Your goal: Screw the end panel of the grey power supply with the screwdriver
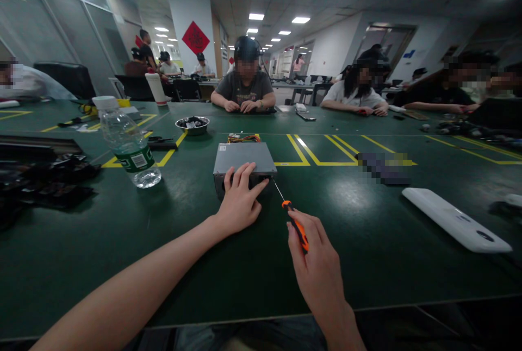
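Note:
A grey metal computer power supply sits on the green table, its bundle of coloured cables at the far side. My left hand rests on its near top edge and front face, fingers spread. In my right hand is a screwdriver with an orange and black handle, gripped between thumb and fingers. Its thin shaft points up and left, the tip at the right end of the power supply's near face. Whether the tip sits in a screw is too small to tell.
A water bottle stands left of the power supply, a metal bowl of small parts behind it. Dark parts lie at far left. To the right is a white elongated device. Several people sit around the green table.

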The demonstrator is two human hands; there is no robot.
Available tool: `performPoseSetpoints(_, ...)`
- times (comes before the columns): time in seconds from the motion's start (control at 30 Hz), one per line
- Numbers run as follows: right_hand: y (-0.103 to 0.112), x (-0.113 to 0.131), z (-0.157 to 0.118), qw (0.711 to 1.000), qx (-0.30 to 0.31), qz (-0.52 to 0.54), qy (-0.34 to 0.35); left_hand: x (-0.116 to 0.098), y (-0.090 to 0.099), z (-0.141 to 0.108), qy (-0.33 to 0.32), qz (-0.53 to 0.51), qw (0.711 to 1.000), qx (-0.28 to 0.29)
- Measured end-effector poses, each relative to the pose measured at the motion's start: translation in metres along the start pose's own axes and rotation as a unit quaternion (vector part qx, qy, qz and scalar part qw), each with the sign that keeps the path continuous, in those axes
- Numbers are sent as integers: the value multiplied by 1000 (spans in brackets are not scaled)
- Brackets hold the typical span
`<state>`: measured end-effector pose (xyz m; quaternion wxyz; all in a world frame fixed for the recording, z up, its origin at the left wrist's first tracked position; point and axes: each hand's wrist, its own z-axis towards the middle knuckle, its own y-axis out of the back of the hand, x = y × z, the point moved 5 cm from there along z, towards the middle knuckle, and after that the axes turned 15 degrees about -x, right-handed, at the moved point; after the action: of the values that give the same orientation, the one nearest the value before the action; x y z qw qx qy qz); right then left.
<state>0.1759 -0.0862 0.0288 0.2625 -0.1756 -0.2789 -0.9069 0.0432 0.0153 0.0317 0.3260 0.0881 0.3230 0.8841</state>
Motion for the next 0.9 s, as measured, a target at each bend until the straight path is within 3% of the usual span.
performPoseSetpoints(0.17,1,-4,0,1000,3,13,-21,0,0,0,-4,9,1000,-1)
performPoseSetpoints(0.4,2,2,2,999,-18,15,23,-2,0,1,1,9,1000,-11)
performPoseSetpoints(0.67,8,-7,4,999,-28,-9,-19,-3,4,1,2,0,1000,-14)
performPoseSetpoints(0.9,3,7,3,998,-15,-9,64,-2,2,0,2,9,1000,-20)
